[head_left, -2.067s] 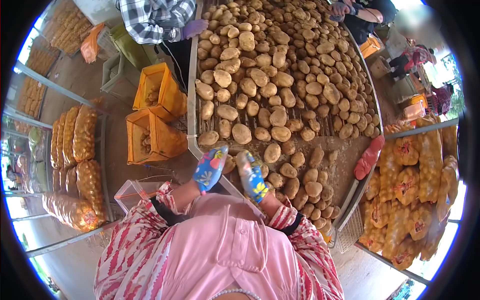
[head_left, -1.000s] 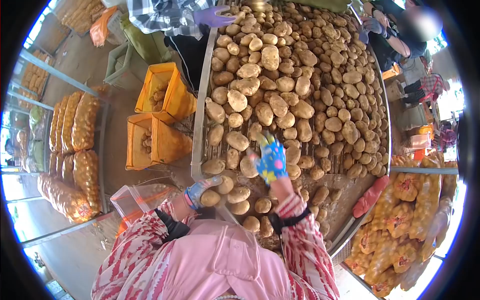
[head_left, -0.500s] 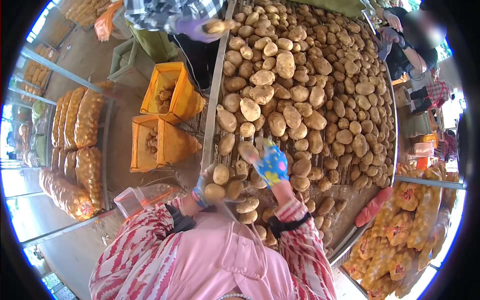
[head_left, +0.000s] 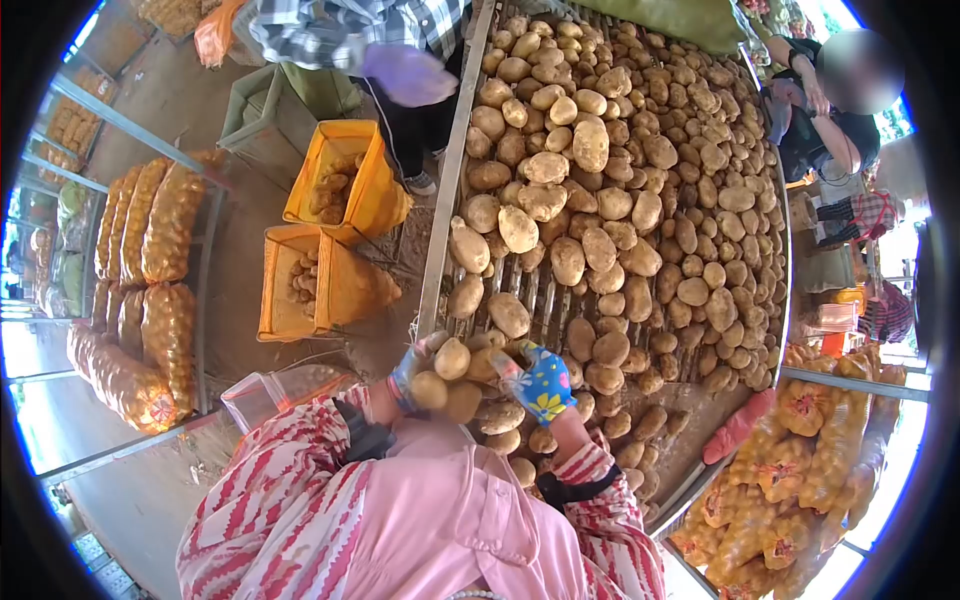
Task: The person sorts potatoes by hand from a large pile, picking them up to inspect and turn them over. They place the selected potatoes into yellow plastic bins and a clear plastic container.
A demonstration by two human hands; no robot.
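Potatoes (head_left: 590,145) cover a slatted metal table (head_left: 452,190) in front of me. My left hand (head_left: 405,378), in a patterned glove, is curled round several potatoes (head_left: 452,358) at the table's near left edge. Close beside it, my right hand (head_left: 540,382), in a blue flowered glove, has its fingers bent against a potato (head_left: 484,364) next to the left hand's group. A larger potato (head_left: 509,314) lies on the slats just beyond both hands.
Two orange crates (head_left: 290,285) with potatoes stand on the floor at left. A co-worker's purple-gloved hand (head_left: 410,75) is at the top left; another person (head_left: 820,120) is at the right. Filled mesh sacks (head_left: 800,450) and a red cloth (head_left: 738,428) are at the right.
My right hand has moved back toward me and left, up to my left hand. The co-worker's purple glove no longer shows a potato in it.
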